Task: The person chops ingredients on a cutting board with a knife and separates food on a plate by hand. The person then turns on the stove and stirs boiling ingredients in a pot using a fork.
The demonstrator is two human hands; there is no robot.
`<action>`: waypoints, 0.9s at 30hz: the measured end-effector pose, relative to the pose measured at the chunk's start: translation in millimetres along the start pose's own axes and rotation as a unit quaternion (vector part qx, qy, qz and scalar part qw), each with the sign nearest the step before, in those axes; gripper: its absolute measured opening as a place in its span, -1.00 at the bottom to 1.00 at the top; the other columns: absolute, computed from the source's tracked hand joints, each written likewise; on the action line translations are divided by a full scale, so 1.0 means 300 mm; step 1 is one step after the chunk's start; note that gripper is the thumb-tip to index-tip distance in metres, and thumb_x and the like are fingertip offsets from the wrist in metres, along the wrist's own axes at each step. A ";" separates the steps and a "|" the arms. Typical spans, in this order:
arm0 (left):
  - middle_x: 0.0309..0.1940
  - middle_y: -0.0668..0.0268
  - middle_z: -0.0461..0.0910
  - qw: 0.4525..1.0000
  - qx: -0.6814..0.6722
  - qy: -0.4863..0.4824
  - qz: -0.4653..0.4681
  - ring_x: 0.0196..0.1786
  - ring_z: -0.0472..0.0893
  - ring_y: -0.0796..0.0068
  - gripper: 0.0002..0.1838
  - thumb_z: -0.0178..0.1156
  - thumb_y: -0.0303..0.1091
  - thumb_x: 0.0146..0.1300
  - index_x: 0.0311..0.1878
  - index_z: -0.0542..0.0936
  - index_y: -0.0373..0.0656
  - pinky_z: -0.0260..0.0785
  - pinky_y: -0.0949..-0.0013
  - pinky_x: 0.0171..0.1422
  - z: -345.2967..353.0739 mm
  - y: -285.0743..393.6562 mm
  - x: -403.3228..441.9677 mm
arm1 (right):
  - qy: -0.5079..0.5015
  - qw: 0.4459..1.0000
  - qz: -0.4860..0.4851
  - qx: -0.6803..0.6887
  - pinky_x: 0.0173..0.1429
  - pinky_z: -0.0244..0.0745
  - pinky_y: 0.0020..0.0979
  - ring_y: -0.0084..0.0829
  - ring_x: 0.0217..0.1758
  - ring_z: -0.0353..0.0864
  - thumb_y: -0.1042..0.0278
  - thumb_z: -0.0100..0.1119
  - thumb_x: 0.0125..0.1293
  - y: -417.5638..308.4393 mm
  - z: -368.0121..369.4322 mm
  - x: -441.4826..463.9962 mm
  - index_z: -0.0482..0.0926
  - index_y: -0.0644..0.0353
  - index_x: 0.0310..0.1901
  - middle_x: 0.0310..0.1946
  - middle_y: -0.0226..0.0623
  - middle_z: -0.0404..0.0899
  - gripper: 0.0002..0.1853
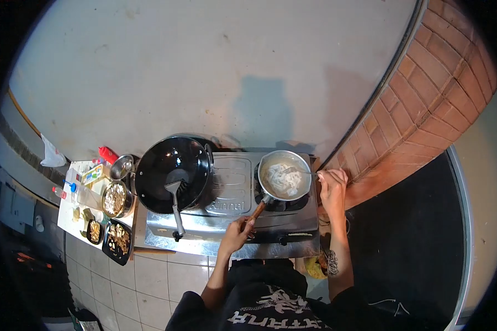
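Observation:
A light-coloured saucepan (265, 175) sits on the right burner of the steel gas stove (226, 165), with whitish noodle-like food (284, 179) inside. My left hand (239, 233) is closed round the pan's wooden handle (258, 211). Beyond the pan's right rim, my right hand (333, 185) pinches the end of a fork (299, 170), whose tines rest in the food. On the left burner stands a black wok (160, 165) with a grey spatula (175, 207) leaning in it, its handle toward the stove front.
At the left, a white table (66, 215) bears a pot of chopped food (116, 198), a black tray (119, 241), a small dark dish (95, 231), a metal bowl (122, 167) and bottles, one red (108, 155). A brick wall (408, 110) stands at the right.

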State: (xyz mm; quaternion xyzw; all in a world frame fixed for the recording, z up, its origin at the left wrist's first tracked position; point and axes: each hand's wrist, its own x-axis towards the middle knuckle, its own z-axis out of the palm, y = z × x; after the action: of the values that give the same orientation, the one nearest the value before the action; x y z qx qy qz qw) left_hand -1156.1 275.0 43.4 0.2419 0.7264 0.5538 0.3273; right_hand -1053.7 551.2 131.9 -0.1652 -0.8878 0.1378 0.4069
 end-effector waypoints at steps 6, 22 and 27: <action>-0.50 0.21 0.61 0.999 0.036 0.018 0.023 -0.48 0.61 0.50 -0.61 0.07 -0.16 0.39 -0.01 0.52 -0.36 0.45 0.42 -0.34 0.002 0.023 -0.016 | 0.007 1.000 -0.023 -0.007 0.21 0.25 -0.09 -0.17 -0.16 0.52 0.54 0.17 0.11 0.040 0.097 0.057 0.63 0.26 -0.31 -0.43 -0.18 0.58 -0.89; -0.51 0.18 0.63 0.993 0.096 0.049 0.039 -0.50 0.61 0.50 -0.60 0.16 -0.10 0.32 -0.12 0.59 -0.33 0.43 0.41 -0.39 -0.049 0.061 -0.005 | -0.129 0.987 -0.083 0.053 0.21 0.25 -0.11 -0.17 -0.17 0.52 0.54 0.20 0.11 -0.096 -0.042 -0.038 0.65 0.28 -0.27 -0.45 -0.19 0.58 -0.86; -0.53 0.20 0.62 0.993 0.098 0.049 0.050 -0.51 0.60 0.52 -0.62 0.17 -0.12 0.31 -0.16 0.59 -0.33 0.42 0.42 -0.40 -0.052 0.052 -0.003 | -0.114 0.992 -0.049 0.022 0.20 0.25 -0.13 -0.21 -0.15 0.52 0.57 0.18 0.09 -0.091 -0.138 -0.057 0.64 0.27 -0.26 -0.44 -0.21 0.59 -0.84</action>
State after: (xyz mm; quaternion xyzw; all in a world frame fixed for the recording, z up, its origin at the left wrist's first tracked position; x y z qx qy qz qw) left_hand -1167.3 268.4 61.5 0.2812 0.7794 0.5068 0.2380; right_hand -1016.2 523.9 156.9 -0.0960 -0.9320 0.1555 0.3130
